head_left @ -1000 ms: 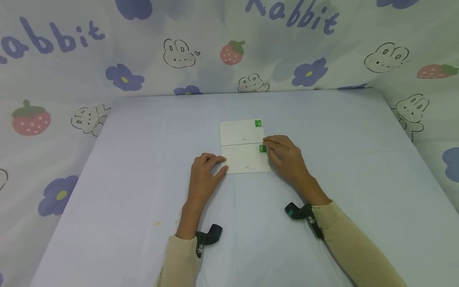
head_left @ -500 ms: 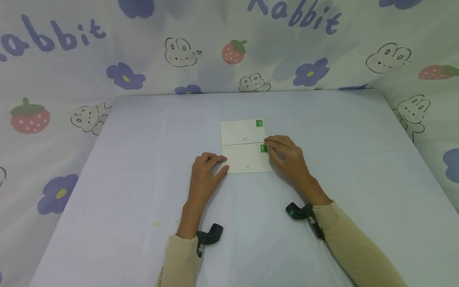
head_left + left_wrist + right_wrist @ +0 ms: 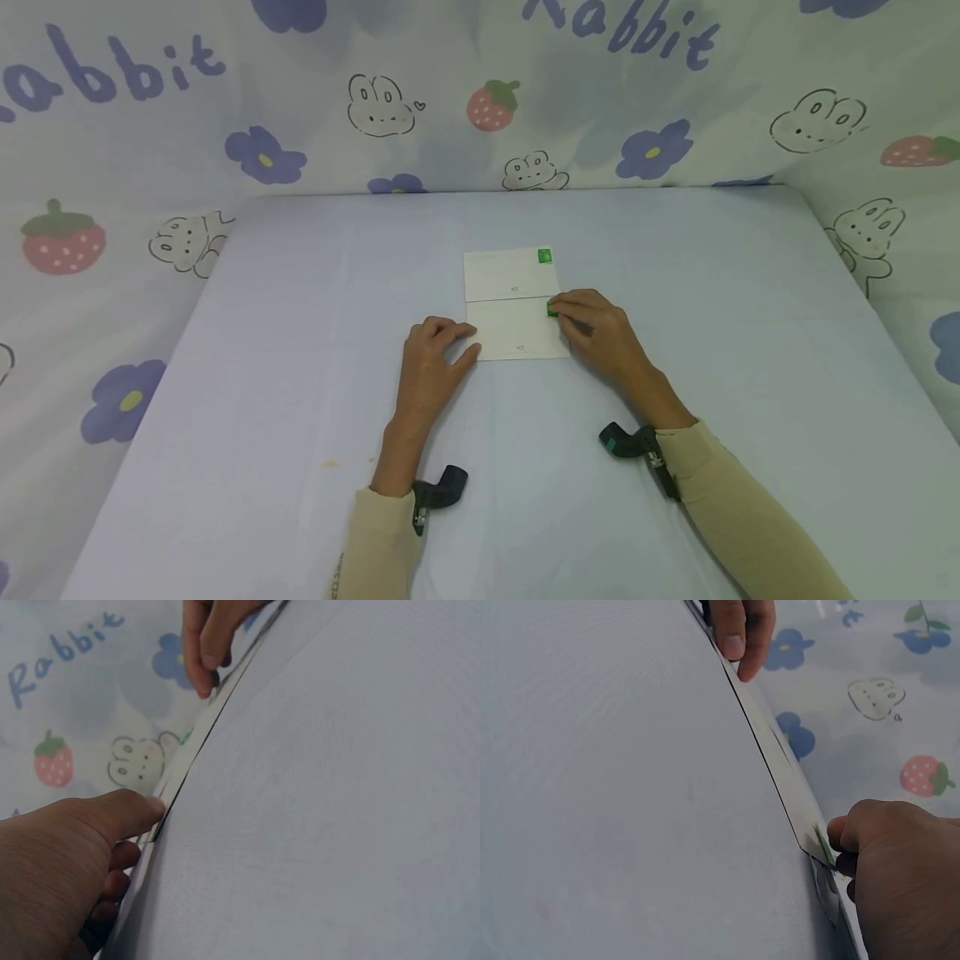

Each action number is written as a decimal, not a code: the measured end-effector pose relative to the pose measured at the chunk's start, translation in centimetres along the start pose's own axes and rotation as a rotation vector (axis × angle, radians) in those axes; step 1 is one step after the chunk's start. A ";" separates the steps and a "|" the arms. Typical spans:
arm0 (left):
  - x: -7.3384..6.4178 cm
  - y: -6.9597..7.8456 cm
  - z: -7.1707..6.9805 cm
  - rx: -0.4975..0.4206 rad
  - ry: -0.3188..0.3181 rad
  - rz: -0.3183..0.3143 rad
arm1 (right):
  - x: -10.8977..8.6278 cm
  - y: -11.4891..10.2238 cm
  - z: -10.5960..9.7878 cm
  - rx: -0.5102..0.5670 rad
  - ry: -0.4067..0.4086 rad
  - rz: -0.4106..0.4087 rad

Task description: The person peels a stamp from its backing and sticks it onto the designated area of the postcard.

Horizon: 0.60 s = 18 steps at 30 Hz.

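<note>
Two white rectangular cards, possibly envelopes, lie one above the other on the table. The far card (image 3: 508, 275) bears a green stamp (image 3: 545, 256) at its upper right corner. On the near card (image 3: 517, 332), another green stamp (image 3: 552, 309) is partly covered by the fingertips of my right hand (image 3: 600, 333). Those fingertips are bunched together, pinching at the stamp. The left hand (image 3: 431, 367) rests at the near card's left edge, its thumb and forefinger spread apart. In the left wrist view the thumb (image 3: 142, 814) lies on the card's edge.
A white cloth covers the table (image 3: 300, 333). Behind it hangs a patterned curtain (image 3: 442, 92) with rabbits, strawberries and flowers. Black wrist cameras sit on both wrists, the left camera (image 3: 442, 492) and the right camera (image 3: 622, 442). A thin pale flap (image 3: 823, 892) shows beneath the card's corner.
My right fingertips have shifted slightly left and nearer, and now cover more of the near card's stamp. The left hand has stayed at the card's edge.
</note>
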<state>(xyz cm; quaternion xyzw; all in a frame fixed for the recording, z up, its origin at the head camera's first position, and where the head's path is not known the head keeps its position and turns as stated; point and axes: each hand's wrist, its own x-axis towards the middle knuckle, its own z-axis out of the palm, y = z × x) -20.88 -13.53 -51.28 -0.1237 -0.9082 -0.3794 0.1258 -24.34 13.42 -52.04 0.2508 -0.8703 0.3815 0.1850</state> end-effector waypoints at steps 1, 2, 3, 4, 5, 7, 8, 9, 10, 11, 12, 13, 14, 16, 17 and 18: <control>0.0 0.0 0.0 0.000 0.001 0.001 | 0.0 0.0 0.0 -0.003 -0.012 0.003; 0.0 0.0 0.0 0.000 0.001 0.001 | 0.0 0.1 0.0 -0.008 -0.024 0.002; 0.0 0.0 0.0 0.001 0.001 0.000 | 0.0 0.1 0.0 -0.013 -0.035 0.002; 0.0 0.1 -0.1 0.004 -0.002 -0.002 | 0.0 0.1 0.0 -0.018 -0.045 0.001; 0.1 0.1 -0.1 0.006 -0.003 -0.003 | 0.0 0.2 0.0 -0.025 -0.053 0.000; 0.1 0.1 -0.1 0.009 -0.005 -0.002 | 0.0 0.2 -0.1 -0.038 -0.065 -0.001; 0.1 0.1 -0.2 0.011 -0.006 0.000 | 0.0 0.2 -0.1 -0.041 -0.069 0.000; 0.2 0.1 -0.2 0.012 -0.005 0.002 | 0.0 0.2 -0.1 -0.042 -0.075 0.004; 0.2 0.0 -0.2 0.012 -0.003 0.004 | 0.0 0.2 -0.1 -0.043 -0.078 0.008; 0.2 0.0 -0.2 0.011 -0.001 0.006 | 0.0 0.2 0.0 -0.047 -0.078 0.013; 0.2 0.0 -0.2 0.009 0.000 0.006 | 0.0 0.2 0.0 -0.052 -0.073 0.014; 0.1 -0.1 -0.2 0.008 0.002 0.008 | 0.0 0.2 0.1 -0.058 -0.058 0.012; 0.1 -0.1 -0.2 0.007 0.002 0.009 | 0.0 0.2 0.1 -0.065 -0.039 0.009; 0.0 -0.2 -0.2 0.003 0.002 0.008 | -0.1 0.2 0.2 -0.075 0.010 -0.001; 0.0 -0.2 -0.2 0.001 0.000 0.008 | -0.1 0.3 0.2 -0.078 0.036 -0.005; 0.0 -0.2 -0.2 0.000 -0.002 0.007 | -0.1 0.3 0.2 -0.075 0.059 -0.008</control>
